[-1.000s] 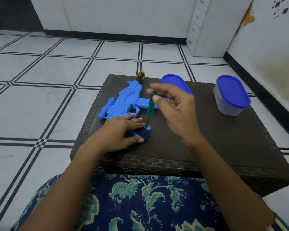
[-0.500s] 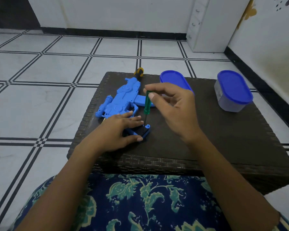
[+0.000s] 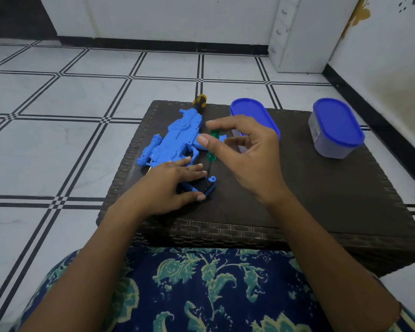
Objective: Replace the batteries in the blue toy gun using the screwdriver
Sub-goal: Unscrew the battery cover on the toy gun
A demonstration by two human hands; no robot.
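Observation:
The blue toy gun (image 3: pixel 175 142) lies on the dark woven table (image 3: pixel 321 188), its muzzle toward the left. In front of it sits a small blue and black battery compartment piece (image 3: pixel 207 186). My left hand (image 3: pixel 170 185) rests flat on that piece, thumb along its near side. My right hand (image 3: pixel 244 154) pinches the green handle of a small screwdriver (image 3: pixel 211 149) between thumb and fingers. The screwdriver stands upright with its thin shaft pointing down at the piece's far corner.
A second screwdriver with a yellow and black handle (image 3: pixel 200 101) lies behind the gun at the table's far edge. Two containers with blue lids stand on the table, one (image 3: pixel 254 116) behind my right hand, one (image 3: pixel 336 128) at the far right. Tiled floor surrounds the table.
The view has shifted slightly. My right hand has turned its fingers on the green handle; the screwdriver stays upright on the piece. My left hand has kept its place.

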